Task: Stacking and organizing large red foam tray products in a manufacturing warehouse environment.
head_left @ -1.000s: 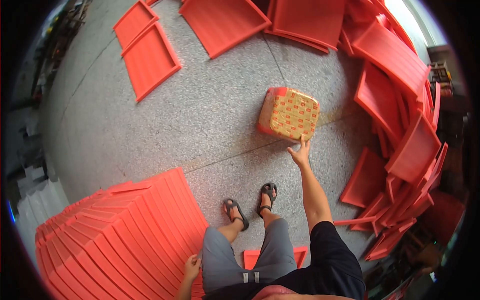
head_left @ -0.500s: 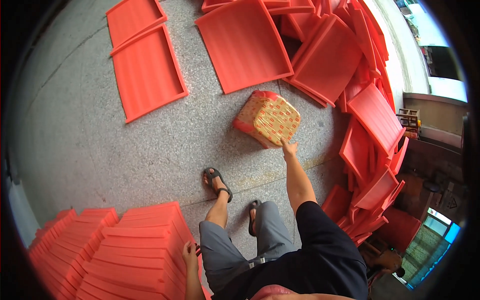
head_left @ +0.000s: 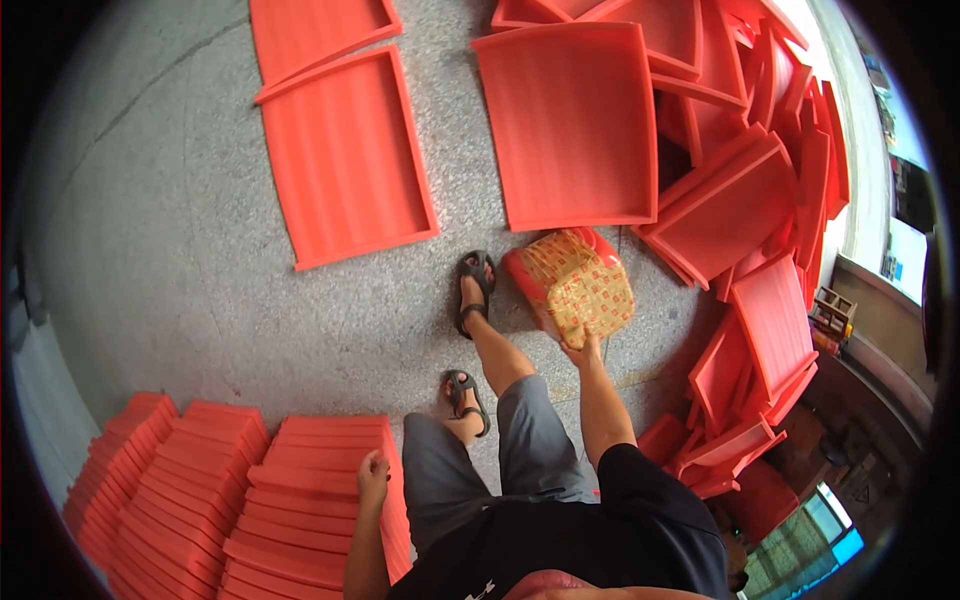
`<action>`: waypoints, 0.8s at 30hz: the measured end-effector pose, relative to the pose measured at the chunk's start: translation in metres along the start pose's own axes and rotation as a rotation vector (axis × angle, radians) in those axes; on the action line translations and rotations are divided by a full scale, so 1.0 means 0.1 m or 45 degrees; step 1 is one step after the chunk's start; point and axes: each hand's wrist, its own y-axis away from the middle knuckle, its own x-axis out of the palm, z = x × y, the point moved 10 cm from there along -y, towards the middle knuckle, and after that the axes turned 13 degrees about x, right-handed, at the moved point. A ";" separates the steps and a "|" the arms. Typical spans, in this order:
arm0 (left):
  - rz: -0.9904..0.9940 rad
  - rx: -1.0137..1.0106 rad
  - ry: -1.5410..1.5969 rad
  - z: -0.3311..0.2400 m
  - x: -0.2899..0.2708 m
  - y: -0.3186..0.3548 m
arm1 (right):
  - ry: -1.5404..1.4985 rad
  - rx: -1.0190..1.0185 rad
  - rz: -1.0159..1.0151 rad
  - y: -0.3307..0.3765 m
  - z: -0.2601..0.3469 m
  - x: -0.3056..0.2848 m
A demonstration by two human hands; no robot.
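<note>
My right hand (head_left: pixel 581 346) reaches forward and is closed on the near edge of a low stool (head_left: pixel 590 298). Its red body is wrapped over the top with yellow patterned material, and it looks tilted. Close beyond the stool, a square red tray-like panel (head_left: pixel 565 130) with raised edges lies on the floor. At my left side, my left hand (head_left: pixel 373 478) hangs with curled fingers in front of a tall stack of red panels (head_left: pixel 310 500). Whatever that hand may hold is hidden.
Two more red panels (head_left: pixel 345 160) lie to the far left. A loose heap of red panels (head_left: pixel 735 205) curves along the right side. More neat stacks (head_left: pixel 190 480) stand at lower left. A small wooden rack (head_left: pixel 832 312) is at far right.
My right foot has stepped forward past the left, and the view has shifted. The stool has turned in my right hand's hold and now sits closer to the panel beyond. My left hand has swung slightly.
</note>
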 end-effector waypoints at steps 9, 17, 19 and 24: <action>-0.003 0.439 0.012 -2.22 -0.05 -1.51 | 0.179 0.168 0.057 0.69 -0.42 1.02; 0.112 0.692 -0.072 -3.19 -0.01 -2.54 | 1.325 -0.046 -0.203 1.54 -0.37 2.03; 0.189 0.721 -0.059 -3.32 0.05 -2.53 | 1.519 -0.195 -0.279 1.84 -0.27 2.44; 0.235 0.795 -0.199 -3.29 0.17 -2.31 | 1.704 -0.378 0.008 2.50 -0.26 3.30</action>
